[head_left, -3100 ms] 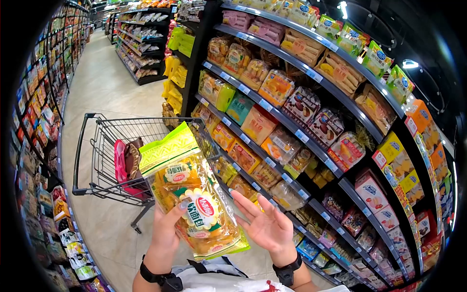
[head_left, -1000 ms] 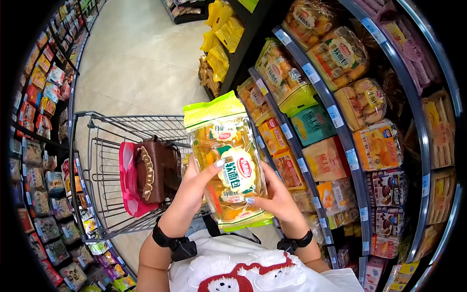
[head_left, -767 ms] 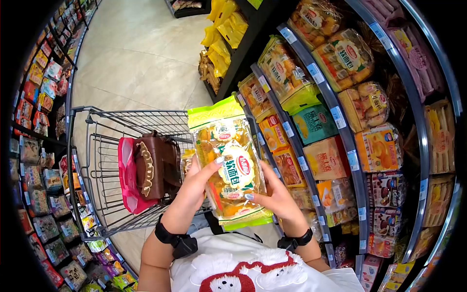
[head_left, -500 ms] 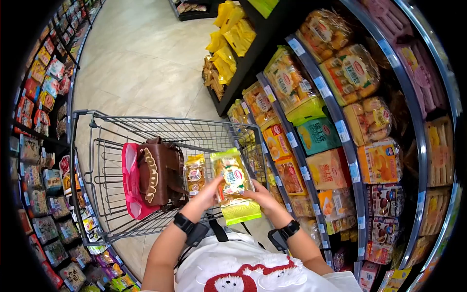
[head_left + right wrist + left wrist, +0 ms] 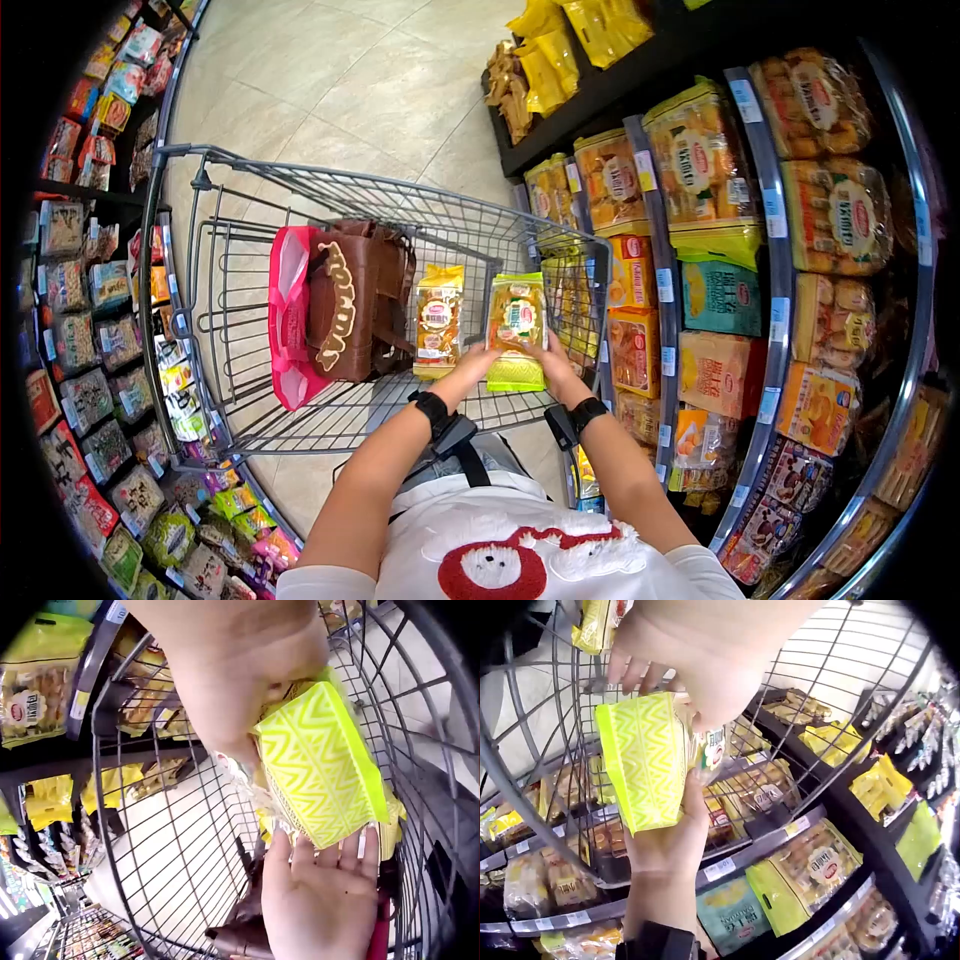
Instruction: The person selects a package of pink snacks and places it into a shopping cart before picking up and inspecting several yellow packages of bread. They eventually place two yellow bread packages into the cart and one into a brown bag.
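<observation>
A clear bag of soft bread rolls (image 5: 518,310) with lime-green ends is down inside the wire shopping cart (image 5: 250,450), at its right end. My right hand (image 5: 550,362) holds its right side, the thumb along the edge and the other fingers hidden behind the bag. At the left side is my left hand (image 5: 484,358); in the right wrist view its fingers (image 5: 330,855) are nearly straight, tips at the patterned green end. A smaller yellow-topped snack packet (image 5: 438,318) lies left of the bag. Further left stand a brown handbag (image 5: 350,300) and a pink bag (image 5: 288,320).
Packaged breads and cakes fill the shelf (image 5: 780,320) right of the cart. Yellow bags (image 5: 605,30) sit on a black rack at the top right. Another stocked shelf (image 5: 100,330) runs along the left, with tiled floor (image 5: 340,90) ahead of the cart.
The bag of bread rolls went from in front of my chest forward and down into the cart, carried by both hands. My left fingers now lie straighter against it. The view tilted further down.
</observation>
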`<control>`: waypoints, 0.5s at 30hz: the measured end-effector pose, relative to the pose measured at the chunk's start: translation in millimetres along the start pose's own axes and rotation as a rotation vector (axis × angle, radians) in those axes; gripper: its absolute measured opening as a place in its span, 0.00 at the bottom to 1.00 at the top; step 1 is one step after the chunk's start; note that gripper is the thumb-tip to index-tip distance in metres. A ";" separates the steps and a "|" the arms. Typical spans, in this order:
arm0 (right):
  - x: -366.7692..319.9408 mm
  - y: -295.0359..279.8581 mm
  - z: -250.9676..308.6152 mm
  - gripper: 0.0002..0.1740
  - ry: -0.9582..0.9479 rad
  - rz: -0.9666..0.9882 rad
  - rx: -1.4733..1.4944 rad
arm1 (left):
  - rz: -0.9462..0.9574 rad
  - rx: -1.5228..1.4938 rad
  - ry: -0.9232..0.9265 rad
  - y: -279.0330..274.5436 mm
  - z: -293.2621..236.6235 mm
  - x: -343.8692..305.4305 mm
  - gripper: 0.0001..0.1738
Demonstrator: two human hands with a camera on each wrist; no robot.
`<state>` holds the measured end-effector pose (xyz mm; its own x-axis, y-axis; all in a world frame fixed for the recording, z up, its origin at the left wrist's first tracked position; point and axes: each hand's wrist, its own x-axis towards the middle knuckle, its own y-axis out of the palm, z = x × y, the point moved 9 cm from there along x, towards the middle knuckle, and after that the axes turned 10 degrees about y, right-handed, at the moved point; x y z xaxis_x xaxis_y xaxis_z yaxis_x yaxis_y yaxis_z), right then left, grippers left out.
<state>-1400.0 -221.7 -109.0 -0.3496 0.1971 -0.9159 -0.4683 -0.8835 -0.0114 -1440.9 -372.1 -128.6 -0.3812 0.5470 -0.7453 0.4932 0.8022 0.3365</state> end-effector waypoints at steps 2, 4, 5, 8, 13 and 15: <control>8.4 2.8 -0.7 0.43 -0.008 0.011 0.007 | -0.025 -0.013 0.132 -4.4 13.1 18.1 0.32; 12.2 3.7 -3.9 0.40 0.010 0.004 0.028 | -0.070 -0.012 0.155 -6.6 33.0 32.3 0.30; 16.1 2.0 -8.3 0.38 0.012 -0.009 0.033 | -0.055 -0.080 0.145 -3.2 36.7 33.0 0.30; 22.8 -7.1 -23.5 0.36 0.021 -0.045 -0.007 | -0.018 -0.101 0.070 3.6 31.6 17.8 0.30; 37.9 -38.7 -58.1 0.38 -0.019 -0.239 -0.286 | 0.040 -0.088 0.071 13.2 31.5 7.9 0.30; 14.5 -38.8 -51.0 0.39 0.006 -0.328 -0.449 | 0.049 -0.034 0.102 13.9 45.4 14.1 0.30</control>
<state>-1345.5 -206.2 -142.3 -0.2385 0.4909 -0.8380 -0.1596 -0.8709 -0.4648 -1403.9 -364.1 -160.5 -0.4361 0.6057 -0.6656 0.4868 0.7808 0.3917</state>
